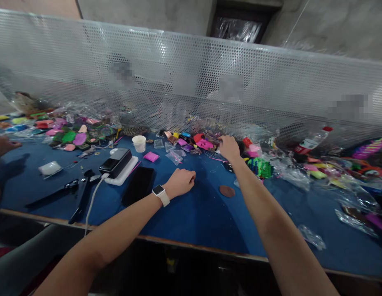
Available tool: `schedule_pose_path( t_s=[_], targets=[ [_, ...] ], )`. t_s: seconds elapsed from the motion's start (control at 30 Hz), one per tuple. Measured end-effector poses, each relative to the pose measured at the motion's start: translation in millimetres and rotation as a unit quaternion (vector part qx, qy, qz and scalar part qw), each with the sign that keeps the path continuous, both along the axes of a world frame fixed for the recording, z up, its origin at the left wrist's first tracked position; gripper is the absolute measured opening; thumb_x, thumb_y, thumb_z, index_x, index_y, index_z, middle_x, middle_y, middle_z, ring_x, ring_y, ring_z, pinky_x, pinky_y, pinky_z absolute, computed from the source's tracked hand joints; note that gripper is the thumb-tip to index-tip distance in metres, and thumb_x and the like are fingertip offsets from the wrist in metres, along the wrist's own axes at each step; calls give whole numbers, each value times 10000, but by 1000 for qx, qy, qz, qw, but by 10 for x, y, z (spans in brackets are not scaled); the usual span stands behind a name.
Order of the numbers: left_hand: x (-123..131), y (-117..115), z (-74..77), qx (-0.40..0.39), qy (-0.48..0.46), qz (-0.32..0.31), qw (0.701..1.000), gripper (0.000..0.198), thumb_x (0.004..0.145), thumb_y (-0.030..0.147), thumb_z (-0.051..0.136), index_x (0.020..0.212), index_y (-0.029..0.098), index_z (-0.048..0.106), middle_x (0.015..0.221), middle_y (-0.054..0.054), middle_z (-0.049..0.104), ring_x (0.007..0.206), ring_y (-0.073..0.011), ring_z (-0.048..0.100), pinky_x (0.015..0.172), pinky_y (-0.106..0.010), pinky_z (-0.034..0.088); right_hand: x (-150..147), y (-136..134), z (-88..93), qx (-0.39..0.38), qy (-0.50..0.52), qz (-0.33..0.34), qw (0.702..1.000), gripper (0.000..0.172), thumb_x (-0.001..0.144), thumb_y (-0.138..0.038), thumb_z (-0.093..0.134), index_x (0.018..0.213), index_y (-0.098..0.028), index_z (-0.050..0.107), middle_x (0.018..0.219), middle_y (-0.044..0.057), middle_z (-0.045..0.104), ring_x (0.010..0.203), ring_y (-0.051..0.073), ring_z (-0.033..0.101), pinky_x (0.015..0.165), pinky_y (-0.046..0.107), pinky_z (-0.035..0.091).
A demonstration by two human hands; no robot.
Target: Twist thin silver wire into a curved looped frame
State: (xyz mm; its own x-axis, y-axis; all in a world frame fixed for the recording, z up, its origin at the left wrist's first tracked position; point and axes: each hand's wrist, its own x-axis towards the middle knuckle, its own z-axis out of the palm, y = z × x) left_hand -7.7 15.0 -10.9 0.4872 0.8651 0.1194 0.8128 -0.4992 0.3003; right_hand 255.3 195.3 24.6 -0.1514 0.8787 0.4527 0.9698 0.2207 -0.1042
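Observation:
My left hand (pixel 180 182), with a light-strapped watch (pixel 159 190) on the wrist, rests on the blue tabletop with its fingers curled in. Whether anything lies inside the curl is hidden. Farther forward, my right hand (pixel 229 148) reaches to the back of the table, fingers partly stretched and bent downward, beside a bright pink piece with dark marks (pixel 205 144). Nothing shows in its grasp. A flat brown disc (pixel 227 191) lies between my forearms. Small clear packets (pixel 174 157) and a pink packet (pixel 151 156) sit beyond my left hand.
A black phone (pixel 138 186), a dark device on a white block (pixel 115 162), scissors (pixel 82 195) and a paper cup (pixel 138 144) stand left. A green-and-black striped piece (pixel 260 167) and a bottle (pixel 314 141) are right. Perforated metal screen (pixel 178 61) behind; another person's hand (pixel 5 146) far left.

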Motion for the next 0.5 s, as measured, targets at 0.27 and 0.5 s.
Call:
schedule_pose_path(
  t_s=[0.27,0.5],
  targets=[
    [18,3,-28,8,-3,-9,1000,168,1012,164,525,1035,201,687,1079,-97,814,1051,-294,747,920,-415,503,312,579,103,-134,-24,81,987,502,907,-51,595,1380,-71,763,1287,178,818,1146,279,763,1064,351,552],
    [15,3,-30,6,-10,-10,1000,164,1016,167,517,1026,201,677,1075,-97,811,1039,-296,740,919,-425,501,371,451,161,2,58,82,995,285,963,-189,646,1170,-145,836,1192,166,824,1125,315,737,1113,461,537]
  ],
)
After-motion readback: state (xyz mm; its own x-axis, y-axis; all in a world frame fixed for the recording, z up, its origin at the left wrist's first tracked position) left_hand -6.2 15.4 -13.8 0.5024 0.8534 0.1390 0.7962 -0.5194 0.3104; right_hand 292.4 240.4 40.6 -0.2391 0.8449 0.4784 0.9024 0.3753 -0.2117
